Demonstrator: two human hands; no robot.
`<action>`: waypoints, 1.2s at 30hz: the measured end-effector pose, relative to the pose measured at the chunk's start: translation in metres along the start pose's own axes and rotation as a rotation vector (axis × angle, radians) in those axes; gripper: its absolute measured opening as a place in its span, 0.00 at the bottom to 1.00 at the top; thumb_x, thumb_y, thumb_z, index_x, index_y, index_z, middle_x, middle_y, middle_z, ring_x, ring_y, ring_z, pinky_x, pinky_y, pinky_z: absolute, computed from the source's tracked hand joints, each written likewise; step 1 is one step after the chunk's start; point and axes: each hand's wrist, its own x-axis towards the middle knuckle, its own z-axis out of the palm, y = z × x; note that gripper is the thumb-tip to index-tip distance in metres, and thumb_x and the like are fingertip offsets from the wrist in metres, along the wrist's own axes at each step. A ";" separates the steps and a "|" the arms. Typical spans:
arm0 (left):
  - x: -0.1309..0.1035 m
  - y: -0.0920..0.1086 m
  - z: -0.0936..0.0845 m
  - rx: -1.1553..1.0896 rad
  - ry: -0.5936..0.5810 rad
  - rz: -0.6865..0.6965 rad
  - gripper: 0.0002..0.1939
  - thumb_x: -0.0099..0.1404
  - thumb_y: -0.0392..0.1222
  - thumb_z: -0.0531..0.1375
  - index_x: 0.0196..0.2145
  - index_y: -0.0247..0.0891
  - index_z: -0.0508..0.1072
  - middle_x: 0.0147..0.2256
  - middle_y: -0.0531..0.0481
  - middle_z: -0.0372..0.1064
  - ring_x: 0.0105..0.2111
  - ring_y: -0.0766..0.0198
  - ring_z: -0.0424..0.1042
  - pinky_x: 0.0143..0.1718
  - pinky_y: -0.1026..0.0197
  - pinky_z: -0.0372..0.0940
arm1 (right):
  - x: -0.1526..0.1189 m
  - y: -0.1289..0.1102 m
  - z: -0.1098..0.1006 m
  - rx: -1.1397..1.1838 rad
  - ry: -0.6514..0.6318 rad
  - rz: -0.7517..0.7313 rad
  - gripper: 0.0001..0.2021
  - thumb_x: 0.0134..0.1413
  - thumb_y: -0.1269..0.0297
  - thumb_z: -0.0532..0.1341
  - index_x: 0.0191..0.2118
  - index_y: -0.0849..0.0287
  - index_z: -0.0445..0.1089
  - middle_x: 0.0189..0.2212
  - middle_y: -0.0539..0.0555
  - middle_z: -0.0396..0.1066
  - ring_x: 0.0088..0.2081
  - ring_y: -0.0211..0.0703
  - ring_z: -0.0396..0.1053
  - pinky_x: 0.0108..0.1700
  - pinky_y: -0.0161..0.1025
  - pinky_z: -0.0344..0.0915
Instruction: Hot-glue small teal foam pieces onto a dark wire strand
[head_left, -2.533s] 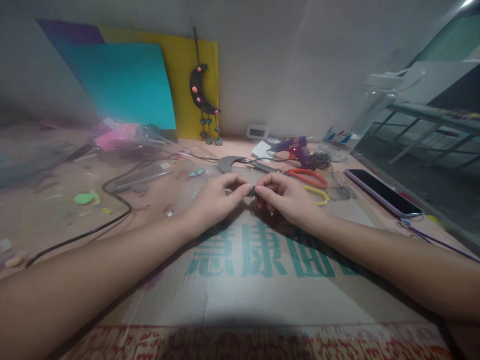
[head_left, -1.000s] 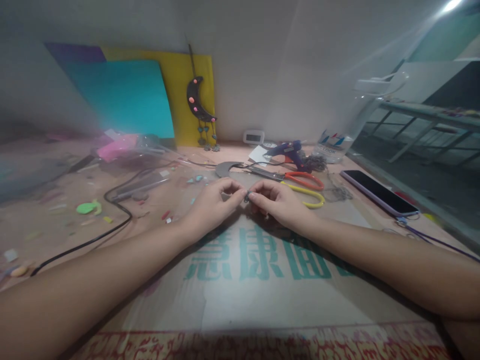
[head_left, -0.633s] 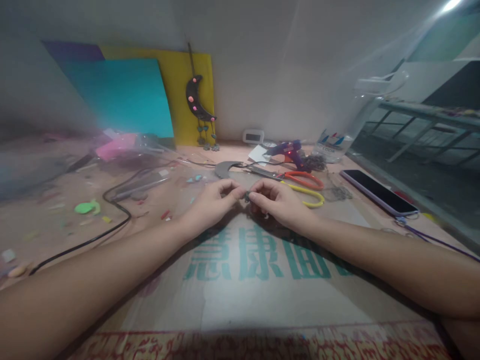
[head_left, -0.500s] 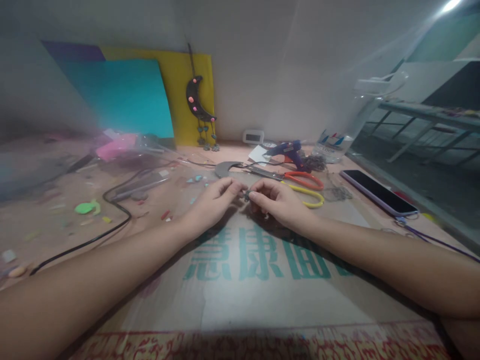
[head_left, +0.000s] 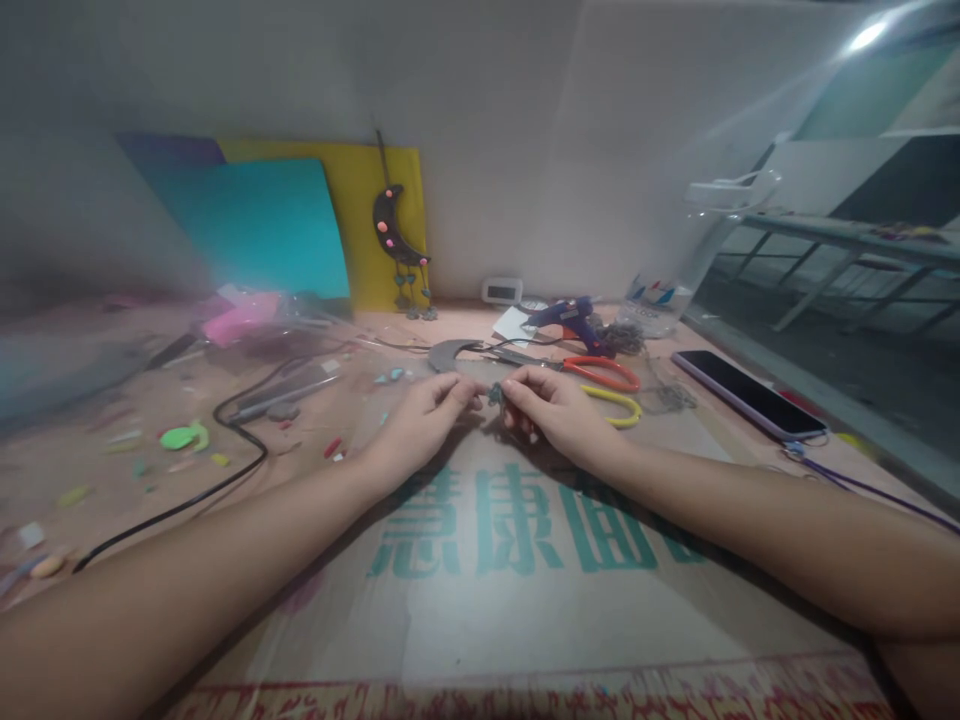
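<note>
A small grey-green knotted piece (head_left: 496,394), perhaps of yarn, sits between my hands; its exact kind is too small to make out. My right hand (head_left: 551,405) pinches it between thumb and fingers. My left hand (head_left: 435,410) is closed in a pinch at its left side, and what lies between those fingertips is unclear. Just beyond my hands lie a grey crescent (head_left: 444,356) and scissors with one orange and one yellow handle (head_left: 611,374). Under my forearms is a board (head_left: 480,630) with green printed characters.
A blue glue gun (head_left: 570,318), grey yarn (head_left: 624,338) and a clear bottle (head_left: 660,290) stand behind. A phone (head_left: 750,393) lies right. Leftward are a black cord (head_left: 187,505) and scattered scraps (head_left: 180,438). A decorated dark crescent (head_left: 388,225) hangs against yellow card (head_left: 352,180).
The view has tilted up slightly, so the scene sits lower. My hands stay together, and the fingertips have drawn a little apart, baring more of the grey-green piece.
</note>
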 end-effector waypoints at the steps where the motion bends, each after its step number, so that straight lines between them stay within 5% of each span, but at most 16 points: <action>1: 0.000 0.001 0.000 0.001 -0.004 0.004 0.16 0.66 0.50 0.54 0.39 0.35 0.74 0.35 0.47 0.75 0.36 0.59 0.73 0.38 0.60 0.66 | 0.000 0.000 0.000 0.000 0.000 0.002 0.14 0.58 0.52 0.58 0.30 0.59 0.64 0.19 0.46 0.66 0.18 0.29 0.58 0.19 0.29 0.55; 8: -0.002 0.013 0.000 0.161 0.036 -0.008 0.11 0.63 0.47 0.56 0.32 0.36 0.73 0.32 0.50 0.73 0.34 0.61 0.70 0.40 0.60 0.63 | 0.001 0.005 -0.002 -0.046 -0.011 -0.001 0.19 0.60 0.50 0.54 0.27 0.60 0.66 0.18 0.47 0.65 0.18 0.30 0.57 0.19 0.29 0.54; 12: -0.001 0.009 0.000 0.149 0.058 -0.001 0.11 0.63 0.46 0.56 0.32 0.37 0.72 0.31 0.51 0.72 0.33 0.62 0.70 0.38 0.62 0.63 | 0.002 0.008 -0.002 -0.003 0.014 0.010 0.16 0.60 0.50 0.54 0.35 0.59 0.67 0.20 0.46 0.67 0.18 0.30 0.59 0.18 0.28 0.55; 26: -0.001 0.004 -0.001 0.018 0.066 0.005 0.18 0.67 0.51 0.52 0.38 0.36 0.75 0.36 0.45 0.75 0.38 0.58 0.72 0.40 0.60 0.66 | 0.004 0.007 0.000 0.078 0.006 0.029 0.15 0.55 0.51 0.60 0.31 0.59 0.63 0.19 0.45 0.66 0.16 0.29 0.57 0.17 0.28 0.53; 36: -0.004 0.014 0.000 0.144 0.047 0.030 0.11 0.62 0.46 0.57 0.30 0.36 0.72 0.29 0.51 0.72 0.32 0.62 0.69 0.36 0.62 0.63 | 0.003 0.006 0.000 0.018 0.029 -0.020 0.16 0.55 0.49 0.59 0.30 0.58 0.63 0.18 0.44 0.64 0.17 0.31 0.58 0.18 0.30 0.55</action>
